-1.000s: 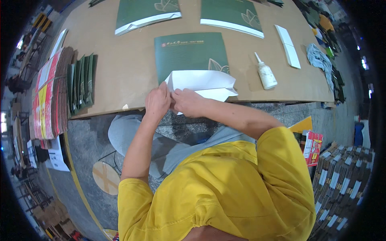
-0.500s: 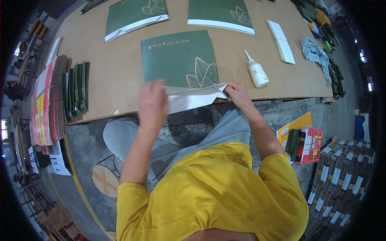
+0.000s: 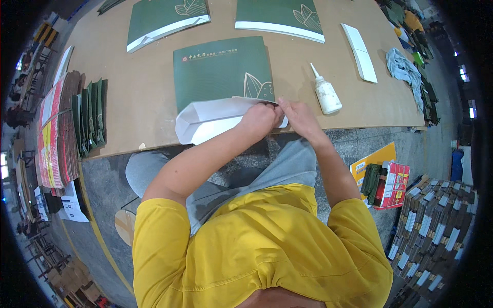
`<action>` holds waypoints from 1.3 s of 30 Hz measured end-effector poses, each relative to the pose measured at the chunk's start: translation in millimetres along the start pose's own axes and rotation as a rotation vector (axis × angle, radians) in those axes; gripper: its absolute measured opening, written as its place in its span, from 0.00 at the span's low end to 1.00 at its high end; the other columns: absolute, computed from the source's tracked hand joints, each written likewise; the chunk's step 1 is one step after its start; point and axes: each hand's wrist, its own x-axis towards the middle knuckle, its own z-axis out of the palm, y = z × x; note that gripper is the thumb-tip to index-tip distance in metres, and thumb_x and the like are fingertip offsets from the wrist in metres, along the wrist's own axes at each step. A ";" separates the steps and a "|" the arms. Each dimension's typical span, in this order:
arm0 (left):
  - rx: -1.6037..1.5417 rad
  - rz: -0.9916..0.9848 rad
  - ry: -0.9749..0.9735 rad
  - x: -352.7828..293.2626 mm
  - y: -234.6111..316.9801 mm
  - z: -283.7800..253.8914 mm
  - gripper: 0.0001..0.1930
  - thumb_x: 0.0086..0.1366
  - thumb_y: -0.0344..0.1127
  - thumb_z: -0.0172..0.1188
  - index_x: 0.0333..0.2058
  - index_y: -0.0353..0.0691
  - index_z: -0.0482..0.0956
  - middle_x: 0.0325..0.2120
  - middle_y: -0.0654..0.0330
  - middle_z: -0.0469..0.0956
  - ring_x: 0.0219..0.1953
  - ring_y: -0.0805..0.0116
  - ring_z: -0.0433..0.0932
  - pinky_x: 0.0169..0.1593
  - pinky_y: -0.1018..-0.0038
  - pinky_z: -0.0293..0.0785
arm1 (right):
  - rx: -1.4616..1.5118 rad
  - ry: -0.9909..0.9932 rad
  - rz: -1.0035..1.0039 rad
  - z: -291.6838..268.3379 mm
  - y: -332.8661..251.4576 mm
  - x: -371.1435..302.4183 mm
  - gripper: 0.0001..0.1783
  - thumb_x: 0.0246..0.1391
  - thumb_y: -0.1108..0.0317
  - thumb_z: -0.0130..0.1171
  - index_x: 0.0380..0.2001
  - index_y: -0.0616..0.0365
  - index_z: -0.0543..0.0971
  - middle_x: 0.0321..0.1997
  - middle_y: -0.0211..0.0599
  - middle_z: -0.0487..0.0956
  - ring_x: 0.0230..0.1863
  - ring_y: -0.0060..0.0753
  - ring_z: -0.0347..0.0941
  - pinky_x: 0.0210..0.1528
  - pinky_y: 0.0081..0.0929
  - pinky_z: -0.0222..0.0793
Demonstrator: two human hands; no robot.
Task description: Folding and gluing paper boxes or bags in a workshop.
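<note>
Paper bag point(image 3: 221, 72), green with a gold leaf outline, is lying flat at the centre top of the frame, its white bottom section point(image 3: 205, 128) standing partly open toward the lower edge and reaching the near edge of the table point(image 3: 138, 92). Left hand point(image 3: 260, 119) is reaching across to the right part of that white section, its fingers curling narrowly against the paper; its fingertips are hiding behind the knuckles, so I cannot tell whether it is gripping. Right hand point(image 3: 299, 117) is closing beside it, almost touching, with thumb and fingers pinching the section's right corner, as far as the overlap is letting me see.

Just right of the right hand, a white bottle point(image 3: 328, 97) with a pointed nozzle is standing or lying on the table. Beyond it, a folded white strip point(image 3: 359, 54) and a blue cloth point(image 3: 403, 69) are resting toward the upper right. Two more green bags, one at the upper left point(image 3: 169, 18) and one at the upper centre point(image 3: 277, 15), are lying with white bands facing the person. At the left, folded green pieces point(image 3: 91, 118) are leaning beside a red-and-yellow wrapped bundle point(image 3: 56, 133). Below, a yellow shirt point(image 3: 272, 236) is filling the lower centre.
</note>
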 end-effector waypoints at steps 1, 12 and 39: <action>0.030 -0.027 0.016 1.3 3.8 0.7 0.07 0.55 0.33 0.52 0.32 0.38 0.71 0.24 0.53 0.76 0.24 0.54 0.78 0.27 0.63 0.75 | -0.209 -0.079 0.064 -7.1 -6.2 0.5 0.28 0.61 0.49 0.42 0.30 0.64 0.79 0.23 0.32 0.75 0.27 0.26 0.69 0.32 0.28 0.66; -0.154 -0.002 0.255 -22.3 -16.7 12.3 0.06 0.55 0.34 0.53 0.29 0.40 0.69 0.25 0.57 0.69 0.30 0.58 0.71 0.32 0.64 0.70 | 0.169 0.197 -0.051 38.2 11.7 26.9 0.18 0.56 0.57 0.48 0.35 0.61 0.79 0.34 0.46 0.77 0.39 0.48 0.74 0.43 0.35 0.67; -1.241 -0.865 0.538 -72.3 -35.3 -30.6 0.14 0.62 0.27 0.43 0.47 0.32 0.65 0.28 0.52 0.76 0.24 0.66 0.77 0.25 0.74 0.72 | -0.849 0.161 -0.441 125.5 -3.2 27.2 0.36 0.55 0.49 0.46 0.60 0.64 0.57 0.65 0.65 0.50 0.68 0.61 0.39 0.65 0.59 0.31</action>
